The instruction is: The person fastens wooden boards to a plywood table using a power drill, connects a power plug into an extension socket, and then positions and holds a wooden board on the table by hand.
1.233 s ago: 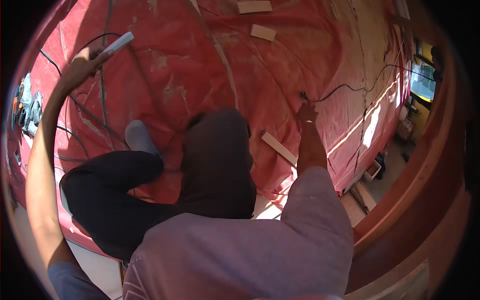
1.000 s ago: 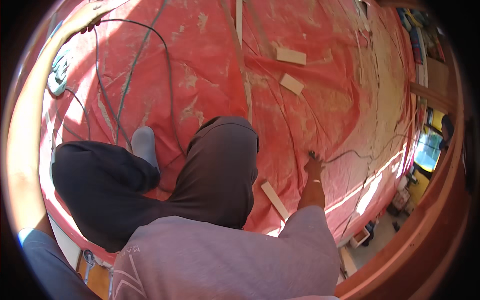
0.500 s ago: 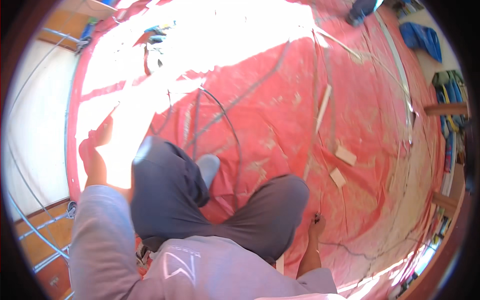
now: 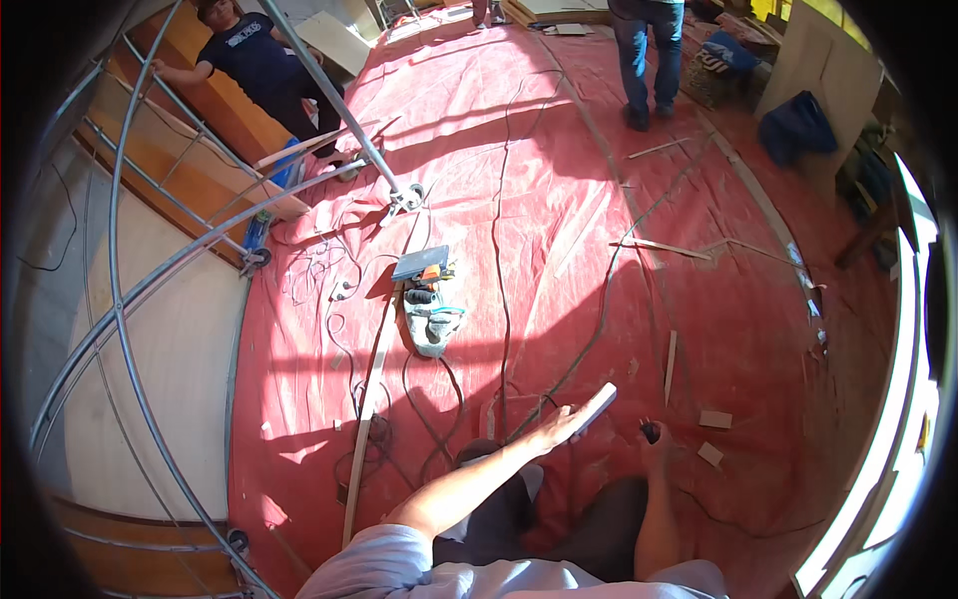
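Several metal tubes stand at far left; a tool pile lies on the red sheet. The left hand grips a pale strip, slanting rightward. Nearby, the right hand is wrapped around a small dark object; two flat wooden pieces lie farther right.

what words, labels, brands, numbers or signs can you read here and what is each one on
No text reads clearly.
Dark shirt, upper left: pale lettering on the chest, too small and blurred to read.
Pale bar in the left hand: no lettering shows.
Dark thing in the right hand: too small to tell if it is marked.
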`<state>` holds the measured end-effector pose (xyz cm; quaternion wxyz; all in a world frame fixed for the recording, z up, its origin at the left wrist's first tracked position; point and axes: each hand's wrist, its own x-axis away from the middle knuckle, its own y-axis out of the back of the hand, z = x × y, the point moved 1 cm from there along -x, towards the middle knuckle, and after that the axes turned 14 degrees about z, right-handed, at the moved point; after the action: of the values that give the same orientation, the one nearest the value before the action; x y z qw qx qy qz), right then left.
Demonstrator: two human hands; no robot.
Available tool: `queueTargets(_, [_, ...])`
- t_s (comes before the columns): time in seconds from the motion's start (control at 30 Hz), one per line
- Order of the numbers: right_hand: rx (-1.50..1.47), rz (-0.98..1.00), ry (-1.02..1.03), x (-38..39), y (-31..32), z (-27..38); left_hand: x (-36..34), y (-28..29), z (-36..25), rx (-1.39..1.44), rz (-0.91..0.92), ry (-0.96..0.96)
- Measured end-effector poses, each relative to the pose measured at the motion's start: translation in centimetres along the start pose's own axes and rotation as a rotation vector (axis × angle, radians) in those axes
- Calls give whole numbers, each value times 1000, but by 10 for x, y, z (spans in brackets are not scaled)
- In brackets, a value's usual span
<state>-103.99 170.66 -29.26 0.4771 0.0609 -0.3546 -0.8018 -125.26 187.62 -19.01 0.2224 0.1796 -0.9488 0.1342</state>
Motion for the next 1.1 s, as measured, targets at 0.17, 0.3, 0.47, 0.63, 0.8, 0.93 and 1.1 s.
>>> queueTargets(0.17, [-164, 61, 239, 47, 20, 190, 126, -2, -52, 486, -1, 44])
queueTargets(0.3, [-80, 310, 184, 126, 63, 290, 194, 1, -74, 557, -15, 92])
queueTargets(0.47, [22, 565, 249, 224, 139, 374, 226, 0, -94, 413, -3, 135])
queueTargets(0.63, [60, 617, 309, 288, 159, 376, 251, -25, -106, 229, -100, 271])
queueTargets(0.8, [-57, 478, 330, 342, 178, 385, 296, -60, -89, 325, -154, 270])
queueTargets(0.93, [-290, 337, 262, 385, 179, 376, 326, -81, -108, 240, -89, 172])
queueTargets(1.1, [-284, 193, 270, 451, 173, 358, 344, -111, -154, -6, 15, 120])
